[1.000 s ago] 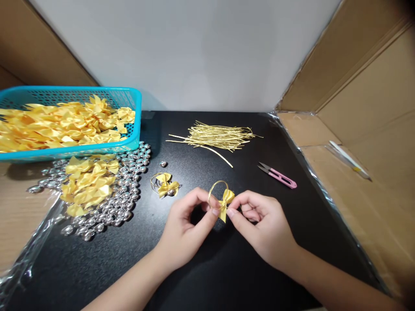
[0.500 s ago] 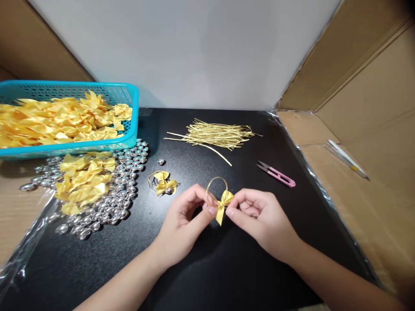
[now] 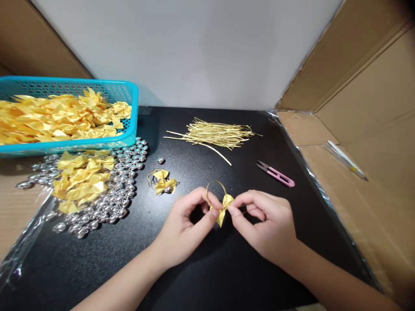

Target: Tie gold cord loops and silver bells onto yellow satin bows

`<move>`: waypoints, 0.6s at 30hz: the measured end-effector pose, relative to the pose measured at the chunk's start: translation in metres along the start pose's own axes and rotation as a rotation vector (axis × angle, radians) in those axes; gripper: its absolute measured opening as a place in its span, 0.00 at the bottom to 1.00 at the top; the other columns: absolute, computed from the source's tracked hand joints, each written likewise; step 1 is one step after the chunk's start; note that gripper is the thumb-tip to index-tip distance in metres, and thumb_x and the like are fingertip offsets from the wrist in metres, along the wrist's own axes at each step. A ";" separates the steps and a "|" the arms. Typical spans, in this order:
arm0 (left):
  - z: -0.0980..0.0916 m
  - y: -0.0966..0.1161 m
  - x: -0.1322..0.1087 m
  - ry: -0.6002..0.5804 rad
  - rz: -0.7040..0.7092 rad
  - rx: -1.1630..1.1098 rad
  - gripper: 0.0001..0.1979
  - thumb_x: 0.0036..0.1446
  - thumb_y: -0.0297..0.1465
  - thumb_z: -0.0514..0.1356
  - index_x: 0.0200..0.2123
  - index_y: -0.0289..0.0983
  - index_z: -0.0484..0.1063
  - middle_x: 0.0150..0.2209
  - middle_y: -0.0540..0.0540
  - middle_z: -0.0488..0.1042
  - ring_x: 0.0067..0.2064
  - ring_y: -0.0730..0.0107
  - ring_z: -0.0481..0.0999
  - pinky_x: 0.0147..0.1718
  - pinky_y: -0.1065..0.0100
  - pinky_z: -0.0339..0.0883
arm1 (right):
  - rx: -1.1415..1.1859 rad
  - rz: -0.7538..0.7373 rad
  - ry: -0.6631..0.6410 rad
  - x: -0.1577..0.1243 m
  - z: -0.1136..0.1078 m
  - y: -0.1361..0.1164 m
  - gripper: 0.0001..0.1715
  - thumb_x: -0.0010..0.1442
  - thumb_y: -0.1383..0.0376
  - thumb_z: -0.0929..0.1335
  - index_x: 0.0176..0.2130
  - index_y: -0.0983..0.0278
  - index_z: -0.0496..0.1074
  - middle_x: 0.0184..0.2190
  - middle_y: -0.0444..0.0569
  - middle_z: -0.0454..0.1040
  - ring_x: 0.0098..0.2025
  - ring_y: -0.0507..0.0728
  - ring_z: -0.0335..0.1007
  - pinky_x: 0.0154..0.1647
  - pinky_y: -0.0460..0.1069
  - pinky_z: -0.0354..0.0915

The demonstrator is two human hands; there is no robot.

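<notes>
L hand, R hand on bow, snips nr tbl edge

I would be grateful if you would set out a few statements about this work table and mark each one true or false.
1. The left hand pinches the yellow bow beside a gold loop. True.
2. The right hand holds the pink snips. False: its fingertips pinch at the right edge of the yellow bow, and the snips lie on the black table.
3. The blue basket is filled with silver beads. False: it holds yellow bows; the beads lie outside it.
4. One silver bead lies apart from the rest. True.
5. The bundle of gold cords lies to the right of the snips. False: it lies to their left.
</notes>
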State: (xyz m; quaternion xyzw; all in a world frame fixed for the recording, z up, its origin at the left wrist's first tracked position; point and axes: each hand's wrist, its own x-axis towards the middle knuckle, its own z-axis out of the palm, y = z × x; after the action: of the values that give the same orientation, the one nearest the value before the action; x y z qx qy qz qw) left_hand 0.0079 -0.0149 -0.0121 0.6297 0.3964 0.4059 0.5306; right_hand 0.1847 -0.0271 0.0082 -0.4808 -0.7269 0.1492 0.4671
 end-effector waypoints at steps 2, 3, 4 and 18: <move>0.000 0.000 0.000 -0.023 0.012 0.016 0.06 0.61 0.26 0.58 0.30 0.38 0.71 0.28 0.51 0.70 0.31 0.73 0.67 0.31 0.72 0.62 | 0.020 -0.008 -0.029 0.001 0.000 0.002 0.06 0.51 0.76 0.70 0.25 0.67 0.73 0.15 0.37 0.61 0.16 0.44 0.50 0.17 0.39 0.55; 0.000 0.000 0.000 -0.033 0.009 0.013 0.06 0.61 0.26 0.58 0.30 0.38 0.70 0.28 0.51 0.70 0.31 0.73 0.67 0.31 0.72 0.62 | 0.032 -0.013 -0.044 0.001 0.000 0.004 0.06 0.51 0.76 0.70 0.26 0.67 0.73 0.15 0.37 0.62 0.16 0.43 0.51 0.17 0.39 0.55; 0.000 0.000 0.000 -0.042 0.002 0.003 0.06 0.61 0.26 0.58 0.30 0.38 0.70 0.28 0.51 0.70 0.31 0.73 0.67 0.31 0.72 0.61 | 0.042 -0.016 -0.059 0.001 -0.001 0.005 0.06 0.52 0.76 0.70 0.26 0.67 0.73 0.15 0.38 0.64 0.16 0.43 0.51 0.17 0.39 0.55; 0.000 0.000 0.002 -0.111 -0.125 -0.169 0.07 0.62 0.30 0.57 0.30 0.37 0.65 0.27 0.53 0.64 0.29 0.75 0.62 0.29 0.73 0.58 | 0.121 -0.103 -0.232 0.004 -0.004 0.013 0.06 0.55 0.75 0.70 0.31 0.65 0.75 0.21 0.41 0.74 0.18 0.45 0.59 0.19 0.41 0.57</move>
State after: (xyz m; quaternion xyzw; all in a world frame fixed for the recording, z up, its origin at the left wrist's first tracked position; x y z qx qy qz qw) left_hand 0.0080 -0.0132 -0.0123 0.5784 0.3692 0.3686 0.6271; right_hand 0.1947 -0.0185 0.0033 -0.3933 -0.7895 0.2233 0.4150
